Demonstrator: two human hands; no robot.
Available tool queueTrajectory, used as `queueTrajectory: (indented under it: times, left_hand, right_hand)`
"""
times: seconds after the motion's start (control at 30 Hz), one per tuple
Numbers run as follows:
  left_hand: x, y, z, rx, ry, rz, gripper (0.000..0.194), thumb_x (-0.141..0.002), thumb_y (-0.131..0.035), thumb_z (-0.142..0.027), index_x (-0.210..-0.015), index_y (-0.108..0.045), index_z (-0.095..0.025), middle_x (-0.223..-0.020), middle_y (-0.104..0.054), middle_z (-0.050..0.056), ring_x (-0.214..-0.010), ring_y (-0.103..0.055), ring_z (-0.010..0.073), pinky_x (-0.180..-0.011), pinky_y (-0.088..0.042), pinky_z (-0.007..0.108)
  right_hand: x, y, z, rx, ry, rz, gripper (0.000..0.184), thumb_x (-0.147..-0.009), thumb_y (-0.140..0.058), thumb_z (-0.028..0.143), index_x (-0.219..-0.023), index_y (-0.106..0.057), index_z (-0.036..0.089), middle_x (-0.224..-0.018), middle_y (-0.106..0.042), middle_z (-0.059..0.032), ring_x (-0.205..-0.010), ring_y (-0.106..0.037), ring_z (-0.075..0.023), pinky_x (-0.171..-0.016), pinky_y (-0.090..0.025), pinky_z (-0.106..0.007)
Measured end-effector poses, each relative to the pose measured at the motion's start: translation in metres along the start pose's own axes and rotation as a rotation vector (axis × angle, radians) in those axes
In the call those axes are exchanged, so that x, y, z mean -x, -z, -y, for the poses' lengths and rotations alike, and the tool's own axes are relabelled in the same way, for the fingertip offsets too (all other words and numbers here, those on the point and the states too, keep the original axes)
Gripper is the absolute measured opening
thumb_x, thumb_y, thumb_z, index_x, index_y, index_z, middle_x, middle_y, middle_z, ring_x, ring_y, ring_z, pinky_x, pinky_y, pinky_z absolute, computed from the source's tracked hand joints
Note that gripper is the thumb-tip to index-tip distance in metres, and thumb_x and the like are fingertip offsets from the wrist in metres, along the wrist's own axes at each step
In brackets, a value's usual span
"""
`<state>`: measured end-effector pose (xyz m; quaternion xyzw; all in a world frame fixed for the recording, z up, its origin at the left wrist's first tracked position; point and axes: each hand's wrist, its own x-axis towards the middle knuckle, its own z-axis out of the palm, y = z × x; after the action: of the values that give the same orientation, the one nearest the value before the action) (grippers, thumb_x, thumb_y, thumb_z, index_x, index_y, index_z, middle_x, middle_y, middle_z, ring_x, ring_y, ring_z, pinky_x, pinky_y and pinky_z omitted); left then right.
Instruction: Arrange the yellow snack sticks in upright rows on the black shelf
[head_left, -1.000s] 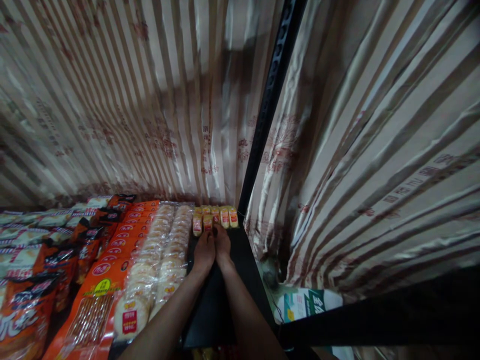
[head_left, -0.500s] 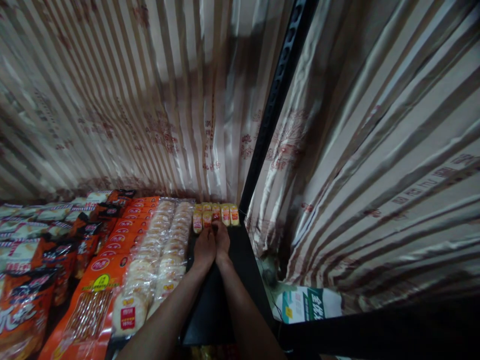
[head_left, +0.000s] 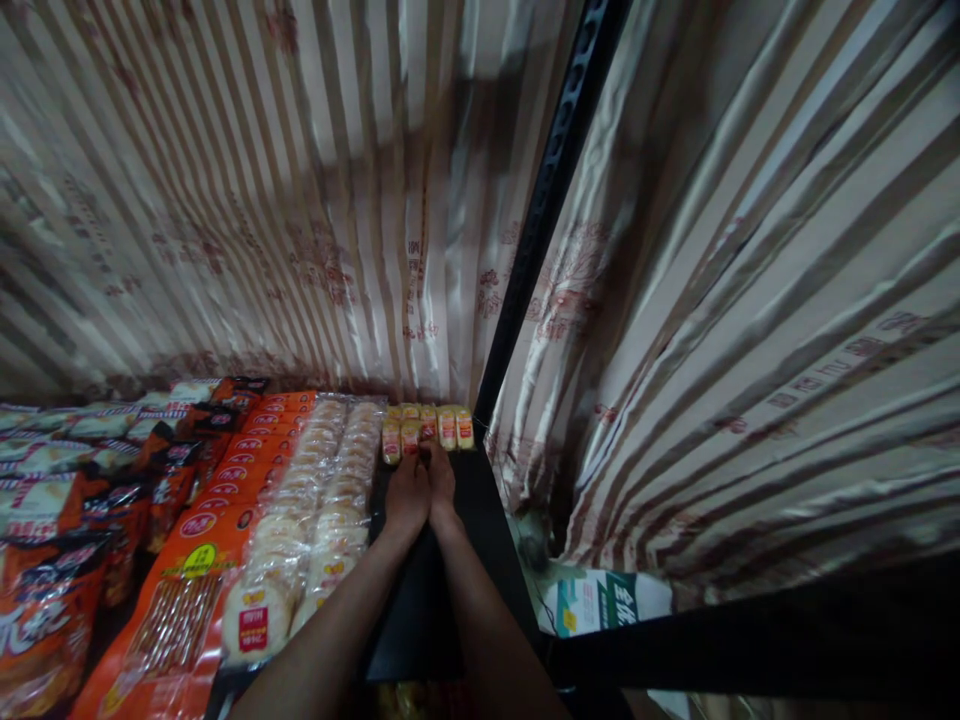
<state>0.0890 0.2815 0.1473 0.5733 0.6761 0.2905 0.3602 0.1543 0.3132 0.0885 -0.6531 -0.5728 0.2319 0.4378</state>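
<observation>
Small yellow-wrapped snack packs (head_left: 456,428) with red labels stand in short rows at the far end of a black shelf (head_left: 415,640). My left hand (head_left: 407,500) reaches to the front of these rows, its fingers closed at a front pack (head_left: 409,437). Pressed close beside it, my right hand (head_left: 441,485) has its fingers bent inward at the neighbouring pack (head_left: 428,424). The fingertips of both hands are partly hidden and dim. Left of my hands lie two rows of clear-wrapped round white crackers (head_left: 259,610).
Orange snack packs (head_left: 202,535) and orange-and-black bags (head_left: 49,610) fill the shelf's left side. A black perforated post (head_left: 544,220) rises at the back corner. Striped curtain cloth (head_left: 360,200) hangs behind and to the right. A white and green bag (head_left: 607,600) lies below, right of the shelf.
The view has shifted slightly, so the scene sits a little further left and up. Both hands remain together at the yellow packs, with hardly any movement.
</observation>
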Motion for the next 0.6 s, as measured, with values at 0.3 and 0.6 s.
queueTrajectory:
  times: [0.3, 0.6]
  left_hand:
    - [0.027, 0.006, -0.008, 0.012, -0.049, -0.027, 0.039, -0.085, -0.032, -0.016, -0.118, -0.053, -0.01, -0.122, -0.057, 0.014, -0.113, -0.053, 0.019, -0.097, -0.037, 0.028]
    - [0.06, 0.013, -0.01, 0.024, 0.004, -0.012, 0.04, -0.087, -0.031, -0.02, -0.118, -0.053, -0.008, -0.125, -0.055, 0.015, -0.116, -0.05, 0.019, -0.098, -0.035, 0.026]
  right_hand:
    - [0.02, 0.003, -0.004, -0.035, 0.076, -0.063, 0.031, -0.073, -0.044, 0.014, -0.099, -0.059, 0.017, -0.099, -0.063, -0.0071, -0.093, -0.058, -0.0162, -0.083, -0.046, -0.029]
    - [0.043, 0.013, 0.003, 0.018, 0.059, -0.024, 0.037, -0.069, -0.041, 0.009, -0.098, -0.062, 0.019, -0.096, -0.065, -0.0057, -0.092, -0.059, -0.0167, -0.085, -0.046, -0.029]
